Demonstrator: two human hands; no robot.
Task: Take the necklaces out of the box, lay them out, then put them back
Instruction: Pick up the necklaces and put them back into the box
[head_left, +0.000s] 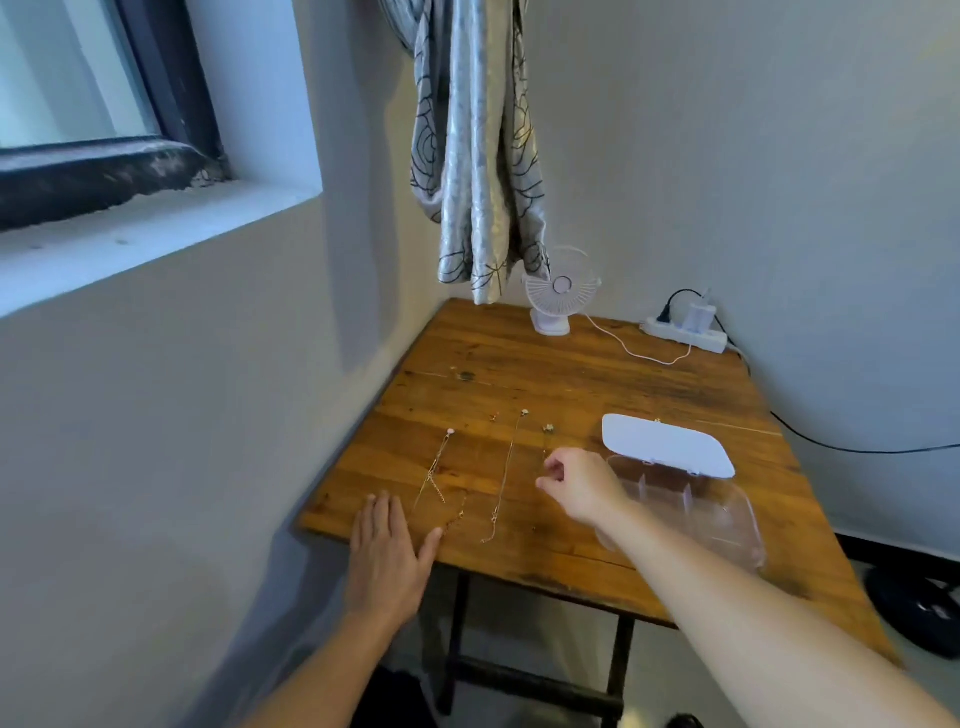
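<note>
Several thin gold necklaces lie stretched out in rows on the wooden table (571, 384). One has a pink pendant (450, 431), and a long one (506, 467) lies to its right. My right hand (579, 486) is pinched on the fine chain of the necklace with the small pendant (548, 427), just left of the box. The clear plastic box (727, 519) has dividers, and its white lid (665, 444) is flipped open behind it. My left hand (387, 551) rests flat on the table's near left edge, fingers spread, beside a chain end (457, 517).
Another necklace (467, 375) lies farther back on the left, and a chain (737, 427) runs right of the lid. A small white fan (558, 296) and a power strip (685, 332) stand at the back. Walls border the table's left and back sides.
</note>
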